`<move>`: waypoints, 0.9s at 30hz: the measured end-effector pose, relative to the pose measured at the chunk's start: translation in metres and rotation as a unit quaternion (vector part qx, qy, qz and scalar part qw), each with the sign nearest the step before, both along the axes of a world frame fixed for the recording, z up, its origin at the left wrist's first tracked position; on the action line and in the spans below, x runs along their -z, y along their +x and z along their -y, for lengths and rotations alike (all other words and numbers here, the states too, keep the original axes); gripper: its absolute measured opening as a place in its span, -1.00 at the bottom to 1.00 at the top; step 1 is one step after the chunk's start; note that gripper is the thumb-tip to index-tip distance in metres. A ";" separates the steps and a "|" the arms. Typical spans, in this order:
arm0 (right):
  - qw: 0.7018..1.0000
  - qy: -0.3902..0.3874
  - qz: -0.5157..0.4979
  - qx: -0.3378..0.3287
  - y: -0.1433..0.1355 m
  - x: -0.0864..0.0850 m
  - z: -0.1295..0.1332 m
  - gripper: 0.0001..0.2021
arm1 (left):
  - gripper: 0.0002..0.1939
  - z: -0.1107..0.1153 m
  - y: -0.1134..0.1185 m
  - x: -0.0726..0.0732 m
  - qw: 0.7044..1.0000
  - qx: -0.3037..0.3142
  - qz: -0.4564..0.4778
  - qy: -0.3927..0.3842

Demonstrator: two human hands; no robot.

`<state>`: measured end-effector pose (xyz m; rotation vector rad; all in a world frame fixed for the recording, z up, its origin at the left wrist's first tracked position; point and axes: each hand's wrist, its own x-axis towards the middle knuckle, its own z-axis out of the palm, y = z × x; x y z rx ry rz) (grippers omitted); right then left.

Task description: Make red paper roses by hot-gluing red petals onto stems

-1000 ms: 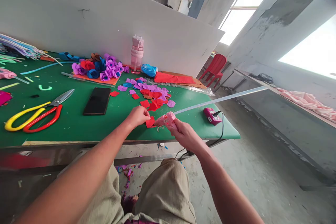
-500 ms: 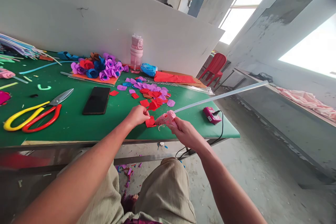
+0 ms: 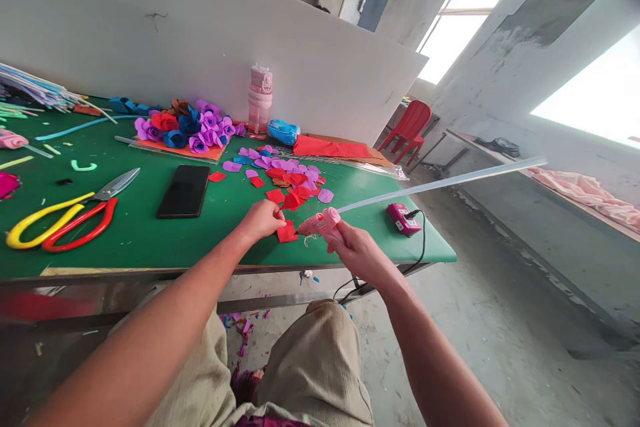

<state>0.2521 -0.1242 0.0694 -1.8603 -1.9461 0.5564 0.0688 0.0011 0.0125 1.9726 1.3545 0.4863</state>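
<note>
My left hand is closed in a pinch at the upper left corner of a red paper petal near the table's front edge; the fingertips are partly hidden. In my right hand is a pink hot glue gun, gripped by its handle. Its nozzle points left, just beside the petal's right edge. A long clear glue stick sticks out of the gun's back toward the upper right. Behind my hands lie loose red petals and purple petals.
Scissors and a black phone lie to the left on the green table. Finished paper flowers, a pink bottle and red paper are behind. A magenta power block with a black cord sits at right.
The glue gun has shifted slightly right, its nozzle drawing back from the red petal, and the glue stick's far end has swung right. My left hand has hardly moved.
</note>
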 end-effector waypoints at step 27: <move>1.000 -0.018 0.012 -0.009 0.001 0.006 -0.001 -0.74 | -0.93 0.000 0.000 0.000 1.000 0.007 0.000 0.007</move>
